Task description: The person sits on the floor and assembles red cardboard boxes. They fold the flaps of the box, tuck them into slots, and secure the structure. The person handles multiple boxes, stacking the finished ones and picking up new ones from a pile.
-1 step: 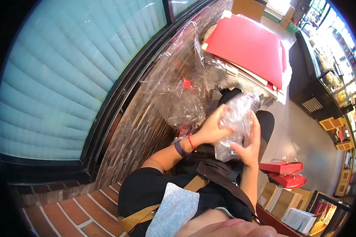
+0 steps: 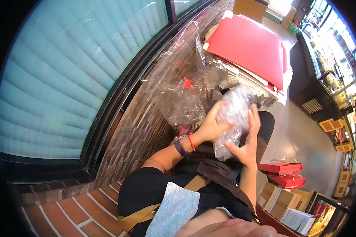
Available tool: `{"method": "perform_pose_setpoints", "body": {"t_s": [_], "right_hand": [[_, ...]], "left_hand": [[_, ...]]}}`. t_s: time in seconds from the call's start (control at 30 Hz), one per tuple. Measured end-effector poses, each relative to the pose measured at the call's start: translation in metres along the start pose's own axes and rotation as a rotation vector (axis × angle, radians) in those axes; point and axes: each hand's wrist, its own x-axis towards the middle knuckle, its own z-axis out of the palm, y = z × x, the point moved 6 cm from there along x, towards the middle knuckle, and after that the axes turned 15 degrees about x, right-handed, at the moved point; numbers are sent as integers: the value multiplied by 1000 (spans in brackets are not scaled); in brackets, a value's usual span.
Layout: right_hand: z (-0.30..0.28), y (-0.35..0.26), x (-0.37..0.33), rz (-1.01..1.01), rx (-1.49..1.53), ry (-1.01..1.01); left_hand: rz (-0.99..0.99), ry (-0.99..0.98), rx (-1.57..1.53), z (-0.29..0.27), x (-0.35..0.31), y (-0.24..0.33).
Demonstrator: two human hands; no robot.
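A crumpled bundle of clear plastic film [image 2: 235,112] is held up over my lap. My left hand [image 2: 214,125] is closed on its left side, with the thumb lying across the film. On the other side my right hand [image 2: 247,144] has its fingers stretched and spread. Its thumb is at the bundle's lower right edge, while the fingertips stand just off the film. Whether anything is wrapped inside the bundle cannot be made out.
Beyond my knees lies a stack of red sheets [image 2: 247,49]. A large clear plastic bag [image 2: 182,102] rests against the stone-faced wall [image 2: 124,136] at left. Red gift bags [image 2: 281,168] and cardboard boxes [image 2: 284,203] stand at right, with a dark display counter [image 2: 310,77] farther off.
The bundle has shifted slightly left and tilted. My right hand's fingers have straightened and moved off the film; the left keeps its hold.
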Motion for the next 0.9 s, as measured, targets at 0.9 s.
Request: {"method": "perform_pose_setpoints", "body": {"t_s": [0.9], "right_hand": [[148,60,152,-73,598,364]], "left_hand": [[154,110,1594,-105,22,19]]}}
